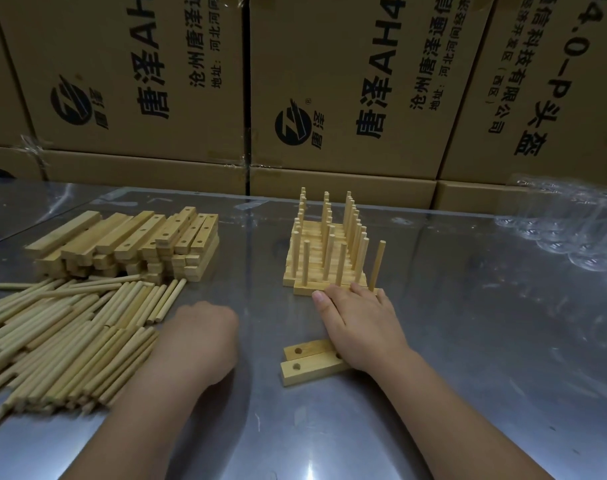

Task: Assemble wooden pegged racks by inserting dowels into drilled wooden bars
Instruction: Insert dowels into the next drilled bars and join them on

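Note:
Several assembled pegged racks (324, 258) stand packed together at the table's middle, dowels upright. My right hand (359, 322) lies with straight fingers against the nearest rack's bar (303, 288), next to its rightmost dowel (377, 265). Two drilled bars (303, 363) lie flat under my right wrist. My left hand (199, 332) is curled with its fingers hidden, beside a heap of loose dowels (66, 337); whether it holds a dowel cannot be seen. A stack of drilled bars (128, 244) sits behind the dowels.
The work surface is a shiny metal table (468, 341) under clear film. Printed cardboard boxes (347, 91) form a wall along the back edge. Crumpled clear plastic (572, 233) lies at the right rear.

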